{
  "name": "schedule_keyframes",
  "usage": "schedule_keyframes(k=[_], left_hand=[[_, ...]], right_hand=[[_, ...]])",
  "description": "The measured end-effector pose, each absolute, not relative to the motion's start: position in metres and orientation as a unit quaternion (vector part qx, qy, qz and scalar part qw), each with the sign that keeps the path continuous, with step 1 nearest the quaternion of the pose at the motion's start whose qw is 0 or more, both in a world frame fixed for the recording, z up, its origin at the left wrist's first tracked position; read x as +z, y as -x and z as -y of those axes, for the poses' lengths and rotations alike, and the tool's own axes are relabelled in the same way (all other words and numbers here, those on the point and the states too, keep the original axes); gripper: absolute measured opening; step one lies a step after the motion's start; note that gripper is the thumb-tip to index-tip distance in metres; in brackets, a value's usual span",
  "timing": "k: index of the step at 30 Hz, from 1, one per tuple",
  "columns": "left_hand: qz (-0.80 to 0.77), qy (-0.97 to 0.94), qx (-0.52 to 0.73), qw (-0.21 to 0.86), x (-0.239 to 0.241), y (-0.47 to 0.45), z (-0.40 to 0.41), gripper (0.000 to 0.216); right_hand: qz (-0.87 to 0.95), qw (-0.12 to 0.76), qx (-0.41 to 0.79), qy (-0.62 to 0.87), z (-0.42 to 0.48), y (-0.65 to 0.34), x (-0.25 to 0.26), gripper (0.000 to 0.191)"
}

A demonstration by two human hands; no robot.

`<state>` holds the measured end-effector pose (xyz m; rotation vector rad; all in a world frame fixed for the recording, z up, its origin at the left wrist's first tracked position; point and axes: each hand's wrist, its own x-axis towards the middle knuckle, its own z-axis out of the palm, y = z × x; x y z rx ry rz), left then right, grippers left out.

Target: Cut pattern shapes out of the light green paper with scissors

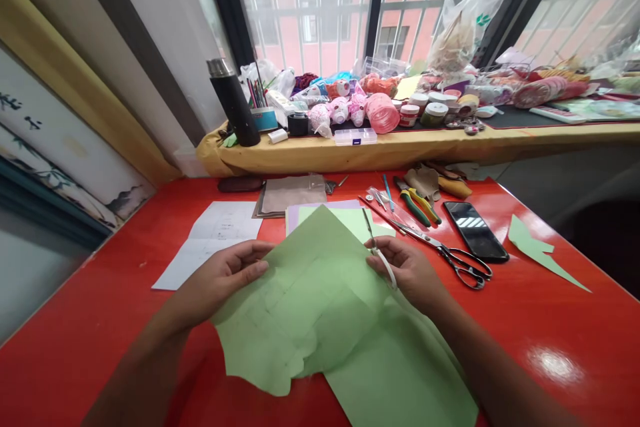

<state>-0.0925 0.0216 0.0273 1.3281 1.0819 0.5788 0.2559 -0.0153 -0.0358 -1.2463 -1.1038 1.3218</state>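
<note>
Fingers [253, 269] hold green paper [310, 293], small scissors [383, 260]; red table [525, 320] (barred window [320, 13]).

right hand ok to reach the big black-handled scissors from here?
Probably yes on path: the big scissors lie on the red table just beside the right hand, nothing between. But its fingers grip small scissors at the green paper, so it would need to free them first.

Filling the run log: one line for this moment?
left hand grips green paper | right hand holds small scissors | nearby: large scissors, phone
</note>
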Motion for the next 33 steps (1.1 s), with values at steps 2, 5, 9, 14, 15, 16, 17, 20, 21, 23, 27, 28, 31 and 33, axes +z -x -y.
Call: schedule_keyframes(k=[2,5,9,14,15,16,17,20,21,23,27,28,31,33], left_hand=[[-0.487,-0.573,0.275,0.599,0.026,0.093,-0.023,0.040],[-0.498,-0.566,0.300,0.584,0.021,0.099,-0.027,0.045],[-0.423,-0.528,0.296,0.674,0.010,0.105,-0.030,0.069],[-0.433,-0.575,0.168,0.673,-0.005,0.076,-0.025,0.074],[-0.459,-0.578,0.177,0.651,-0.009,0.068,-0.023,0.074],[-0.478,-0.576,0.194,0.634,-0.013,0.061,-0.022,0.073],[-0.491,-0.572,0.207,0.623,-0.017,0.055,-0.021,0.070],[-0.494,-0.567,0.235,0.616,-0.025,0.049,-0.021,0.046],[-0.495,-0.562,0.250,0.614,-0.025,0.050,-0.022,0.038],[-0.502,-0.535,0.305,0.606,-0.022,0.053,-0.025,0.031],[-0.487,-0.416,0.429,0.637,-0.016,0.059,-0.028,0.035],[-0.479,-0.390,0.427,0.660,-0.016,0.059,-0.028,0.038],[-0.475,-0.383,0.355,0.709,-0.019,0.056,-0.025,0.042],[-0.481,-0.413,0.311,0.708,-0.021,0.055,-0.023,0.046]], right_hand=[[0.435,0.500,0.545,0.514,0.015,-0.258,-0.033,0.049],[0.406,0.535,0.525,0.523,0.014,-0.260,-0.031,0.050],[0.368,0.591,0.472,0.542,0.009,-0.268,-0.031,0.058],[0.359,0.604,0.448,0.552,0.004,-0.278,-0.034,0.056],[0.360,0.603,0.447,0.554,0.004,-0.278,-0.035,0.056],[0.361,0.603,0.446,0.555,0.004,-0.278,-0.035,0.055],[0.361,0.602,0.445,0.556,0.004,-0.278,-0.035,0.055],[0.363,0.600,0.446,0.557,0.005,-0.276,-0.035,0.055],[0.362,0.600,0.447,0.557,0.006,-0.276,-0.035,0.056],[0.360,0.599,0.450,0.556,0.006,-0.275,-0.034,0.058],[0.360,0.595,0.456,0.555,0.007,-0.272,-0.034,0.061],[0.363,0.593,0.456,0.555,0.007,-0.270,-0.034,0.061],[0.375,0.585,0.455,0.557,0.009,-0.265,-0.037,0.060],[0.383,0.579,0.453,0.559,0.009,-0.263,-0.038,0.060]])
